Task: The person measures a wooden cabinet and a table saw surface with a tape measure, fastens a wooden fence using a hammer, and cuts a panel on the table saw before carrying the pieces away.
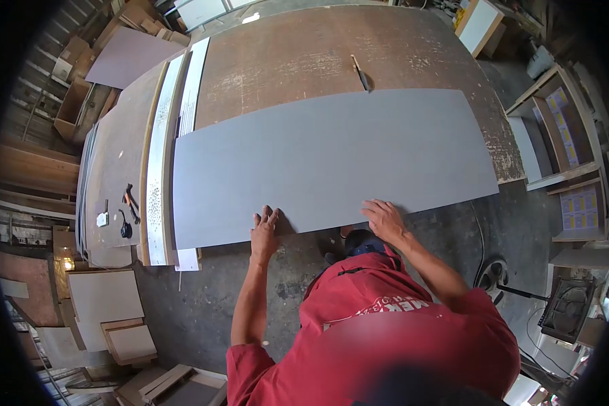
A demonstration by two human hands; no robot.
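A long grey panel (318,162) lies flat across the worn brown worktable (271,61). Its near edge runs just in front of the person. My left hand (264,230) rests on that near edge, left of the middle, fingers apart and pointing forward. Further right along the same edge, my right hand (384,220) lies with its fingers spread on the panel's surface. Neither hand is wrapped round anything. Just beyond the panel's far edge, a thin dark-and-tan tool (362,74) lies on the worktable.
White-topped rails (159,155) run along the panel's left end. Past them, an orange-and-black hammer (131,201) and a black tape measure (125,227) lie on a board. An open wooden cabinet frame (555,128) stands at right. White boards (107,301) lean at lower left.
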